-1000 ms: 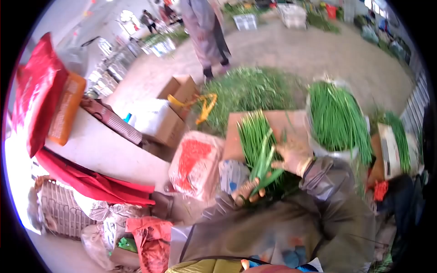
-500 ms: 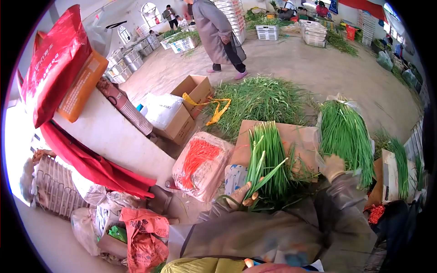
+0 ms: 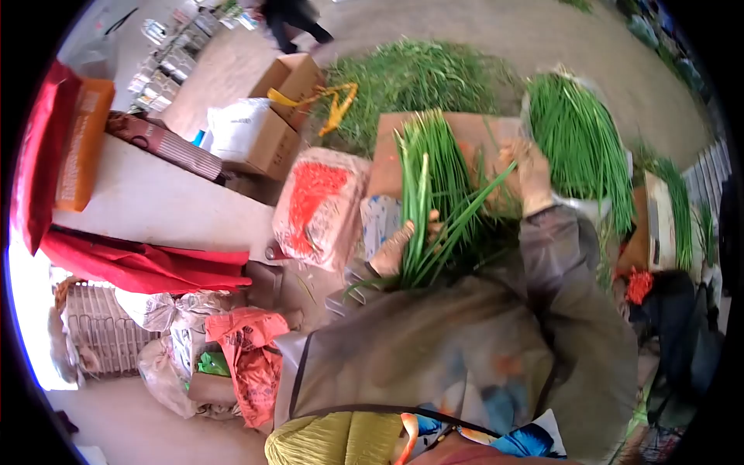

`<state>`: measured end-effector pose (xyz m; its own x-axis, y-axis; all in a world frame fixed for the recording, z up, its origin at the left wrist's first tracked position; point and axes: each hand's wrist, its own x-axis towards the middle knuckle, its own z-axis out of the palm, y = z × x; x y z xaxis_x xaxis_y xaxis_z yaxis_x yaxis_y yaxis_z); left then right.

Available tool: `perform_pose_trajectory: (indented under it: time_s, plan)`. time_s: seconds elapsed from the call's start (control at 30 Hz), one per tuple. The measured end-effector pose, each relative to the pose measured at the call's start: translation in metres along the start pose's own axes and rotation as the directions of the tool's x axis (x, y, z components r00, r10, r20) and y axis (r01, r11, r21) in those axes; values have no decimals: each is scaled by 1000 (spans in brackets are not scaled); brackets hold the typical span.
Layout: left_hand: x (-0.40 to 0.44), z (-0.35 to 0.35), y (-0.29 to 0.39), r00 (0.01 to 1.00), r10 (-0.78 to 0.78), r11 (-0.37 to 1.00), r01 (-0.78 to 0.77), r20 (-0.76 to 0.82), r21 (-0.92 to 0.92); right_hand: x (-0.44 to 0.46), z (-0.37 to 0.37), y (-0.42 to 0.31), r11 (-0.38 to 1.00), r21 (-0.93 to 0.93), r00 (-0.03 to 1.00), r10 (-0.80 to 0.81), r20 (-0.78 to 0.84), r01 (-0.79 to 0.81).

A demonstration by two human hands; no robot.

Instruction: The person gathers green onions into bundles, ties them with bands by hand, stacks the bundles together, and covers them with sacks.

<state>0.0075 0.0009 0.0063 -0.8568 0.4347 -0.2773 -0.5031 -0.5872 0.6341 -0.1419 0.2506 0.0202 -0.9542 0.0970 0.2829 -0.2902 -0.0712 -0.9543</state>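
Note:
My left hand (image 3: pixel 394 249) is closed around a few long green chives (image 3: pixel 422 209), their pale ends pointing up and away from me. My right hand (image 3: pixel 532 172) is at the tip of one chive (image 3: pixel 496 184) that slants out to the right, and its fingers look pinched on it. Just behind the left hand, a thick bundle of chives (image 3: pixel 443 151) lies on a brown cardboard sheet (image 3: pixel 387 167). To the right, a large heap of chives (image 3: pixel 577 139) rests on pale plastic sheeting.
Left of the cardboard, red strips (image 3: pixel 316 190) lie on a wrapped pale block (image 3: pixel 339 242). Beyond are loose green leaves (image 3: pixel 422 74), an open carton (image 3: pixel 288 85) and a yellow strap (image 3: pixel 339 108). A white ledge (image 3: pixel 178 198) with bags stands at left. A person (image 3: pixel 294 23) walks at the back.
The view has tipped downward. My right hand has moved from beside the chive heap inward to the tip of the slanting chive. My left hand keeps its hold. The walking person has moved left.

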Motion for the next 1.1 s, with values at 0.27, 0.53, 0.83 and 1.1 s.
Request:
perform_pose_trajectory:
  time_s: [0.27, 0.53, 0.83, 1.1]
  plan:
    - [14, 6, 1, 994, -54, 969, 31, 90, 246, -41, 39, -38, 812, -36, 726, 539, 427, -582]
    - [11, 0, -7, 998, 65, 968, -59, -17, 244, -53, 48, -3, 940, -153, 838, 342, 425, -306]
    - [12, -15, -6, 992, 28, 998, -20, -127, 61, -28, -7, 10, 890, -449, 962, 53, 268, 76]
    - [19, 13, -13, 978, -1, 986, 36, -208, 164, -51, 63, -11, 910, 132, 837, 295, 462, -393]
